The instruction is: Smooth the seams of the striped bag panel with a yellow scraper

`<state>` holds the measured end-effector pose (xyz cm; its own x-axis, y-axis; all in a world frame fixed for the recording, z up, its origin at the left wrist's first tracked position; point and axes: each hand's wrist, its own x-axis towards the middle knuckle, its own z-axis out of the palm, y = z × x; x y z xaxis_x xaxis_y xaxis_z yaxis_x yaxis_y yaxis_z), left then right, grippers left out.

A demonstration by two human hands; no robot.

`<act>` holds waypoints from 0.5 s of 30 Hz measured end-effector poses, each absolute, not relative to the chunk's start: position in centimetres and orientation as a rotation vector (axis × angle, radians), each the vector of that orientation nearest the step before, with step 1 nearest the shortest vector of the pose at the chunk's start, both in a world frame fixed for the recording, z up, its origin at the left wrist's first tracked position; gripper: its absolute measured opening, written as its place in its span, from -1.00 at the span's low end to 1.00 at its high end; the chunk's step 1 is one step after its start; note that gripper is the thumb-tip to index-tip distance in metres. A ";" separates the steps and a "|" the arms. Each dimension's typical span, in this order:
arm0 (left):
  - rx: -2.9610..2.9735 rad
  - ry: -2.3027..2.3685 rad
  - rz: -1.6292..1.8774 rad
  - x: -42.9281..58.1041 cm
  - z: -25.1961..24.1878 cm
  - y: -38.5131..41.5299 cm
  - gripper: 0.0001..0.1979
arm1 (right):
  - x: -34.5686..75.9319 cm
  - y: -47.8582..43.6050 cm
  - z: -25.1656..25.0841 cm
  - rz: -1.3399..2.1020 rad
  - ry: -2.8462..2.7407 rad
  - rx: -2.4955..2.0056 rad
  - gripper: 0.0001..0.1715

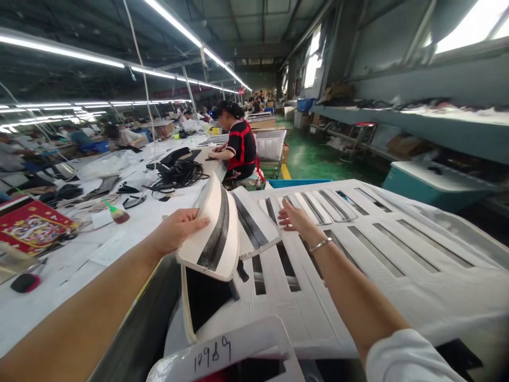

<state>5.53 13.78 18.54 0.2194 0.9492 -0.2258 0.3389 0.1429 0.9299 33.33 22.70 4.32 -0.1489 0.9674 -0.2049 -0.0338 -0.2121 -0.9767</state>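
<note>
My left hand (185,228) is closed on a white panel with a dark stripe (217,233), thumb on its face, holding it tilted up. Just right of it, a second white striped panel (254,225) leans over the slatted white surface (318,313); whether it touches the held panel's back is hidden. My right hand (292,216) has its fingers spread beside that second panel and grips nothing. Beyond the right hand, several similar striped pieces (318,207) lie in a row on the slatted surface.
On the left, a long white table (91,260) bears black straps (178,172), a red printed bag (34,225) and a small glue bottle (117,213). A person (238,143) sits ahead at the table. A clear plastic box (238,345) is in front. A teal bin (433,185) stands at right.
</note>
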 end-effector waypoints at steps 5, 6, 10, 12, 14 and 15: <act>1.311 1.315 0.681 5.5 18.3 10.9 -0.62 | 30.6 18.0 2.3 1.969 -1.063 -0.915 -0.56; 1.272 1.333 0.684 5.3 18.1 10.4 -0.62 | 30.3 17.4 1.6 1.974 -1.059 -0.890 -0.57; 1.122 1.373 0.640 4.7 16.8 8.6 -0.64 | 31.0 16.7 -1.3 1.930 -1.112 -0.786 -0.55; 1.089 1.365 0.654 4.7 16.0 7.9 -0.67 | 32.1 16.8 -2.4 1.885 -1.183 -0.774 -0.54; 1.072 1.359 0.693 5.1 15.4 7.3 -0.70 | 33.1 16.6 -3.0 1.850 -1.228 -0.788 -0.55; 1.063 1.358 0.705 5.4 15.1 7.0 -0.72 | 33.4 16.4 -3.1 1.840 -1.236 -0.794 -0.55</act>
<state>5.38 7.04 15.14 0.1313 0.8980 -0.4200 0.1738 0.3962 0.9016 33.43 16.42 -3.07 -0.5120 0.8554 -0.0780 -0.2515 -0.2361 -0.9386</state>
